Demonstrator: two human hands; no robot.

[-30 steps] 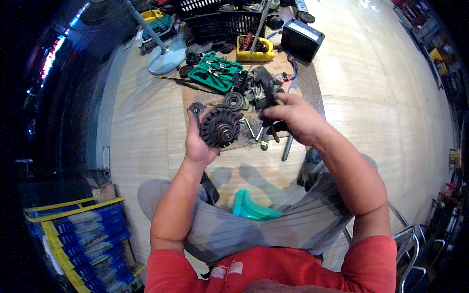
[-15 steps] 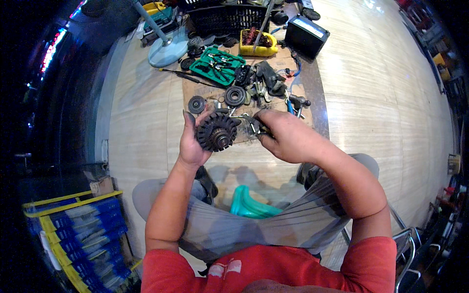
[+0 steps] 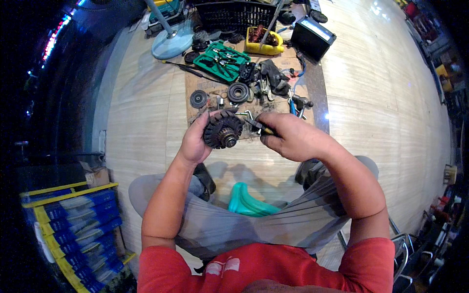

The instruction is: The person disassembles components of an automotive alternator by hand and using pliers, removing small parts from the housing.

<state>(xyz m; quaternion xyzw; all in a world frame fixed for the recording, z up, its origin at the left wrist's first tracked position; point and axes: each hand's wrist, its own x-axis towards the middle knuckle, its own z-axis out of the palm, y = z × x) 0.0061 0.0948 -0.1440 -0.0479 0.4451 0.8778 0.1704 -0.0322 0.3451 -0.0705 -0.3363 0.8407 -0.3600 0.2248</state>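
Note:
My left hand [image 3: 196, 140] is closed round the edge of a dark, round slotted rotor [image 3: 223, 131], whose stubby shaft points toward me. Just right of it, my right hand [image 3: 288, 136] grips a small hand tool [image 3: 255, 125] with black and yellow on it. The tool's tip points at the rotor's right side; whether it touches cannot be made out. Beyond the hands, on stained cardboard [image 3: 303, 93], lie a ring-shaped part [image 3: 238, 92], a round disc [image 3: 199, 98], a hammer [image 3: 304, 101] and dark gloves [image 3: 274, 77].
A green tool case [image 3: 222, 62] with several pliers lies open farther off. Behind it are a yellow container [image 3: 264, 43] of reddish coils, a black battery [image 3: 313, 39], a black crate [image 3: 234, 18] and a pale round stand base [image 3: 172, 45]. A green plastic stool [image 3: 249, 202] stands beneath me.
The rotor has shifted slightly right and turned a little in my left hand. In my right hand the tool has rotated, so its yellow part now shows.

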